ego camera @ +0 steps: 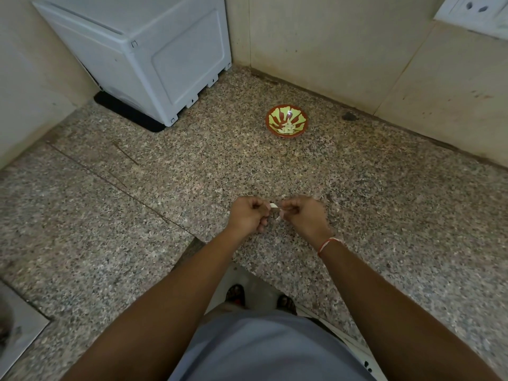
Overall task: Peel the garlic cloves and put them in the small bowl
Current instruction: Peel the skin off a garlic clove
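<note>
A small red and green patterned bowl [286, 121] stands on the speckled granite counter [192, 166] near the back wall, with pale garlic pieces [288, 128] inside. Over the counter's front part, my left hand [247, 214] and my right hand [303, 215] are held close together. Both pinch one small white garlic clove [273, 206] between their fingertips. A pale bit of skin [279, 217] hangs just below the clove by my right fingers. The rest of the clove is hidden by my fingers.
A white boxy appliance [143, 53] stands on a black mat at the back left corner. Beige tiled walls close the back and right, with a wall socket [475, 12] at the top right. A steel sink edge [16, 325] shows at the lower left.
</note>
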